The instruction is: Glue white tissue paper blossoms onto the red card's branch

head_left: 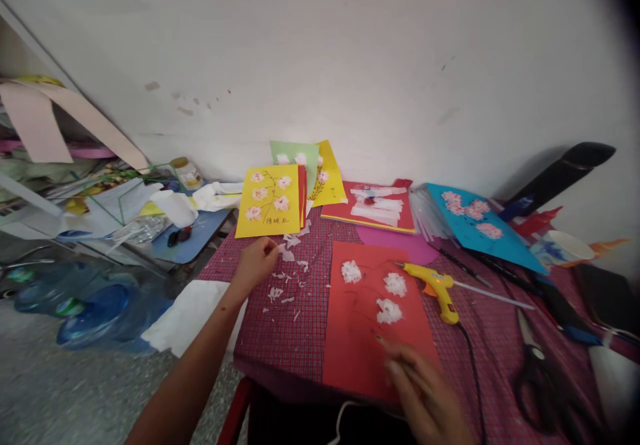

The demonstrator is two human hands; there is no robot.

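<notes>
My right hand [425, 392] grips a thin pencil-like stick [406, 368], its tip over the lower part of a red sheet of paper [345, 352]. Three white crumpled-paper flowers [389, 311] sit on that sheet among faint dark branch lines. My left hand [257, 262] has its fingers pressed together beside torn white paper scraps [275, 294]. Whether anything is between those fingers is hidden. A yellow glue gun [437, 288] lies with its nozzle over the red sheet's upper right edge, and a clear glue stick [493, 294] extends from its back.
Yellow flower cards [270, 202] stand at the wall. White paper strips [377, 205] lie on a red stack. To the right are a blue flower card [477, 222], scissors [537, 365] and a paper cup [563, 248]. Water jugs [95, 318] stand on the floor at left.
</notes>
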